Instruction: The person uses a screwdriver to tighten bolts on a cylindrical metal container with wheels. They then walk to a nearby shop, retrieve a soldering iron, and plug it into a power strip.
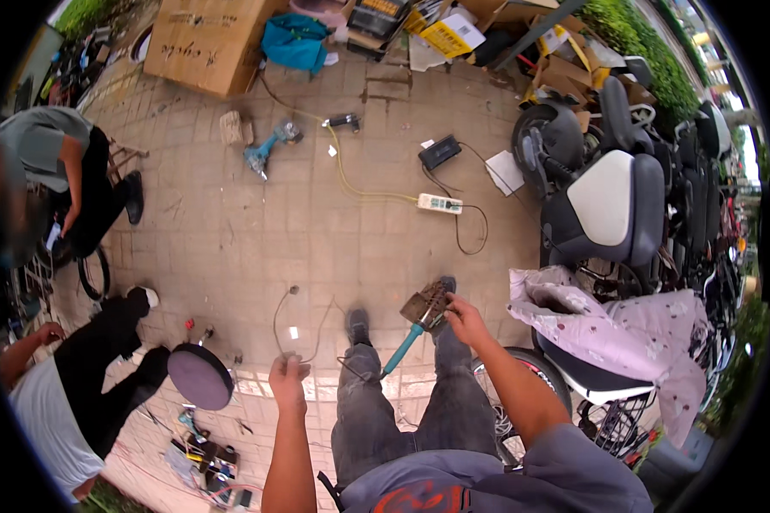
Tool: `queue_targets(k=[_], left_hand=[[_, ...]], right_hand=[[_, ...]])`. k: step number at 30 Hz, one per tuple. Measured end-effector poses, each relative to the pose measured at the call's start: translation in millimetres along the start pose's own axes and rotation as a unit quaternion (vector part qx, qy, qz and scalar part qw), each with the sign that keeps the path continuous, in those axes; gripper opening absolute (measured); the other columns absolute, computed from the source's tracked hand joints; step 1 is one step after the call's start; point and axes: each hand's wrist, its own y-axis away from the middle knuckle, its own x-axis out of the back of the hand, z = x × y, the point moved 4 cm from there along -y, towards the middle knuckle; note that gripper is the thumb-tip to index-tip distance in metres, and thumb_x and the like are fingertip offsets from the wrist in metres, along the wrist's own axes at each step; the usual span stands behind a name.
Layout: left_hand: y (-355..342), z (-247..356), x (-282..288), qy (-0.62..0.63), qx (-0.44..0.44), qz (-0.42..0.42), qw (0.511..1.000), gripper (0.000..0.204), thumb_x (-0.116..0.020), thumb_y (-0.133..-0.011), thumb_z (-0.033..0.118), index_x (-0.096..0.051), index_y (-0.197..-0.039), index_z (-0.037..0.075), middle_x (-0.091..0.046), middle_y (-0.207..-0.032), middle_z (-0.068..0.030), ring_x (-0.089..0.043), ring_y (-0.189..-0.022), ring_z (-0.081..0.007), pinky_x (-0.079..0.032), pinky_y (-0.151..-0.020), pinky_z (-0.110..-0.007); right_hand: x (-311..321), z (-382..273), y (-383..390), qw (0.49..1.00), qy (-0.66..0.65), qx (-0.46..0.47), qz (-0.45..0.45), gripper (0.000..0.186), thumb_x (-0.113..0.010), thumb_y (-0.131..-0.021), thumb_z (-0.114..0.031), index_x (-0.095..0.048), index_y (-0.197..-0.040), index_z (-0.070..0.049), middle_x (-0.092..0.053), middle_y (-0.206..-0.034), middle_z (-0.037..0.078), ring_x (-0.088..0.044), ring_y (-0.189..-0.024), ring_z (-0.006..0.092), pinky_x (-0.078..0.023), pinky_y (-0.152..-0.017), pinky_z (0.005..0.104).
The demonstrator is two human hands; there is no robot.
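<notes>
My left hand (pixel 289 378) is closed on a thin cable (pixel 275 325), which rises in a loose loop above the paving. A small dark end of it shows farther out. My right hand (pixel 464 320) is at the right edge of a brown, dirt-crusted piece (pixel 421 308) above my shoe, its fingers bent against it. Against that piece lies the front end of a soldering iron (pixel 401 349) with a teal handle. A dark cord trails from the handle's lower end beside my knee. How the iron rests on the piece is hard to make out.
A white power strip (pixel 440 203) and a black adapter (pixel 439 152) lie ahead, near a teal power tool (pixel 269 150). Scooters (pixel 603 205) line the right. Two people (pixel 60 171) are at the left, by a round stool (pixel 199 376). Cartons (pixel 205 43) stand at the back.
</notes>
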Motion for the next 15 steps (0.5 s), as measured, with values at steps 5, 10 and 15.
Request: queue_targets(k=[5, 10, 15], left_hand=[[-20.8, -71.9, -70.5, 0.031, -0.01, 0.117, 0.993, 0.035, -0.048, -0.096, 0.032, -0.055, -0.099, -0.002, -0.06, -0.09, -0.0103, -0.06, -0.073, -0.0154, -0.05, -0.069, -0.027], [-56.7, -145.5, -157.2, 0.039, -0.038, 0.173, 0.983, 0.036, -0.045, -0.097, 0.031, -0.055, -0.1, -0.003, -0.059, -0.095, -0.0126, -0.059, -0.081, -0.0172, -0.049, -0.075, -0.029], [-70.7, -168.4, -215.7, -0.007, -0.077, 0.168, 0.983, 0.035, -0.04, -0.099, 0.028, -0.054, -0.1, -0.004, -0.058, -0.099, -0.0124, -0.059, -0.086, -0.0188, -0.048, -0.081, -0.032]], right_hand=[[-37.2, 95.5, -132.3, 0.988, 0.05, 0.003, -0.146, 0.008, -0.056, -0.081, -0.001, -0.053, -0.086, 0.004, -0.051, -0.125, 0.023, -0.057, -0.097, 0.0374, -0.046, -0.083, 0.0376], [-72.8, 178.3, -244.5, 0.951, 0.173, 0.123, -0.223, 0.008, -0.055, -0.079, -0.001, -0.053, -0.086, 0.003, -0.053, -0.12, 0.021, -0.054, -0.095, 0.043, -0.045, -0.081, 0.0417], [-112.9, 247.2, -318.3, 0.925, 0.232, 0.134, -0.271, 0.008, -0.056, -0.08, 0.0, -0.052, -0.086, 0.003, -0.054, -0.12, 0.02, -0.053, -0.098, 0.043, -0.045, -0.082, 0.0418]])
